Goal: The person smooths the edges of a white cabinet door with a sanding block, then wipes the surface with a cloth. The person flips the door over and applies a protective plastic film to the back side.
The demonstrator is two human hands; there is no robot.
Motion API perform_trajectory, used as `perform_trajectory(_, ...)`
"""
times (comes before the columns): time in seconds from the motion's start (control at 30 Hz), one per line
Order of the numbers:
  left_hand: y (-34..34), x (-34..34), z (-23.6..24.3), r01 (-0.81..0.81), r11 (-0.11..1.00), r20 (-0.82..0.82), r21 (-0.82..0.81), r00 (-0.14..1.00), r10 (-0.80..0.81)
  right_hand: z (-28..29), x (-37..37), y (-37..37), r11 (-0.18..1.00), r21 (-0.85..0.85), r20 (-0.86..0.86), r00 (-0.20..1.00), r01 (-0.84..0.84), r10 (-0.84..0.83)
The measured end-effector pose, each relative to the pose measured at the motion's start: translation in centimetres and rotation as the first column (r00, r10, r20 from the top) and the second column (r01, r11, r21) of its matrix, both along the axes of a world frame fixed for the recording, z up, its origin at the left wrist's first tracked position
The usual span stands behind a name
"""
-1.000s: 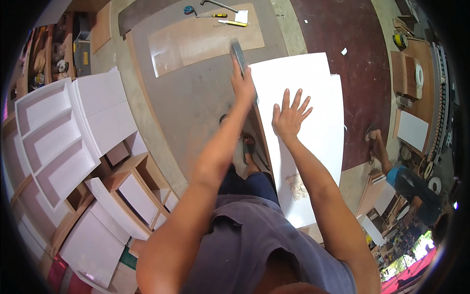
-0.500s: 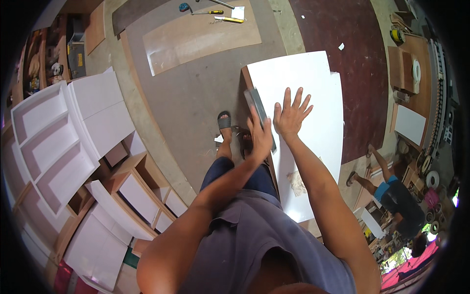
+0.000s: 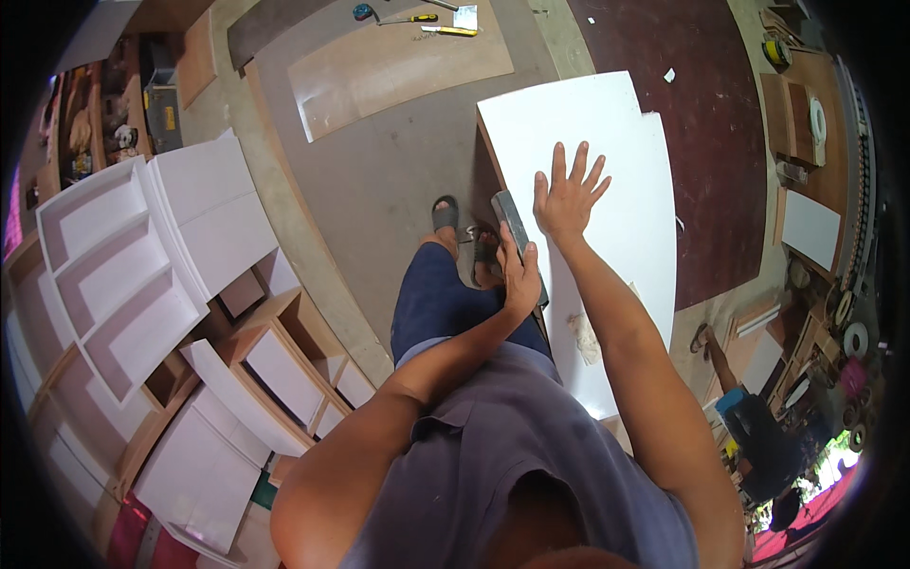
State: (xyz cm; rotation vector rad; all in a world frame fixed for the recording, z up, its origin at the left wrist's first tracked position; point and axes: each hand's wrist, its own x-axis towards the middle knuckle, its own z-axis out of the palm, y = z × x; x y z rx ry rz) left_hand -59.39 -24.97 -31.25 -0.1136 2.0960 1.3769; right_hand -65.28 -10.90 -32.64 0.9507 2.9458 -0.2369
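A long white-topped panel box [image 3: 607, 123] with a brown wooden side stands in front of me, right of my legs. My left hand [image 3: 518, 280] is wrapped round a dark grey, oblong block [image 3: 509, 211], which looks like a sanding block. It lies along the panel's left long edge, and its underside is hidden. On the white top, my right hand [image 3: 569, 204] rests flat with its fingers spread. A torn brownish patch [image 3: 585, 338] shows on the white surface beside my right forearm.
White shelf units [image 3: 109, 275] and wooden drawer boxes [image 3: 284, 360] crowd the left. A thin brown sheet [image 3: 398, 71] bears a yellow-handled screwdriver [image 3: 417, 19] and a yellow cutter knife [image 3: 449, 31]. A dark red board [image 3: 706, 171] lies to the right; another person [image 3: 758, 431] is at lower right.
My left hand has drawn the block along the panel's edge toward my body. My right hand keeps its place on the white top. The whole view has shifted slightly.
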Motion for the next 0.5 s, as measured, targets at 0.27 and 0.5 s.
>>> perform_trajectory(0.27,5.8,-29.5,-3.3,-0.08,0.985,-0.124,0.154,0.987,0.1,0.5,-0.7,-0.1,0.998,-0.049,-0.06,0.998,-0.031,0.028)
perform_trajectory(0.5,2.5,-17.8,-2.3,0.016,0.999,-0.017,0.046,1.0,-0.015,-0.3,-0.7,0.3,0.999,-0.042,0.001,1.0,0.009,-0.009)
